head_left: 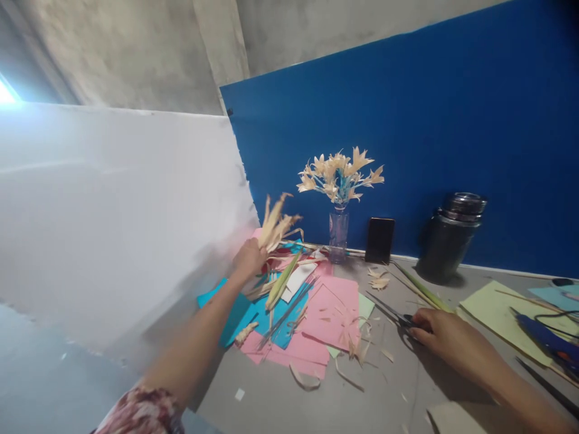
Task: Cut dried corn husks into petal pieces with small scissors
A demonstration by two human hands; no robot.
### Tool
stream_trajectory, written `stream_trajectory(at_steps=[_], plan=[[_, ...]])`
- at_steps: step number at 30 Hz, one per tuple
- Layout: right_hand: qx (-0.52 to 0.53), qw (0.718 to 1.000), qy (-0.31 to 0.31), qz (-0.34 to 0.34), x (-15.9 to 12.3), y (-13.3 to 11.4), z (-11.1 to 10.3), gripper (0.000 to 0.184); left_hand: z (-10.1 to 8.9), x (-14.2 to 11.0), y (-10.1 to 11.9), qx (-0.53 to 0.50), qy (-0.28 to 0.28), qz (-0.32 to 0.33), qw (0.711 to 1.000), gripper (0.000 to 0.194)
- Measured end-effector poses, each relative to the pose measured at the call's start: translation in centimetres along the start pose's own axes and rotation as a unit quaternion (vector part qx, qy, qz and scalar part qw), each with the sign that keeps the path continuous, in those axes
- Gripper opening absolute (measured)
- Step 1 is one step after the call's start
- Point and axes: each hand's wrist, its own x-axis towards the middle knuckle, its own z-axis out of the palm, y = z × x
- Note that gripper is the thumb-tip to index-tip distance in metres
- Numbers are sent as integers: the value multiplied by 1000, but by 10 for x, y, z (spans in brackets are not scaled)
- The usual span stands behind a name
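Observation:
My left hand, at the far left of the table, is closed around the base of a bunch of dried corn husks with frayed tips pointing up. Under and beside it are pink paper sheets, blue paper, a green husk leaf and thin dark sticks. On the right, my right hand has its fingers closed at the handles of a pair of scissors, whose blades point left, low over the table. Husk scraps lie between the hands.
A clear vase of husk flowers stands by the blue board. Right of it are a phone and a dark flask. Yellow paper and a blue glue gun lie at right. A white panel borders the left.

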Motion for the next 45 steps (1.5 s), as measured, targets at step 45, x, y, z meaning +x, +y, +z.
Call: stream_trajectory(at_steps=[45], plan=[[690, 723, 37, -9, -56, -91, -11, 18, -4, -202, 141, -726, -290, -55, 621, 34]])
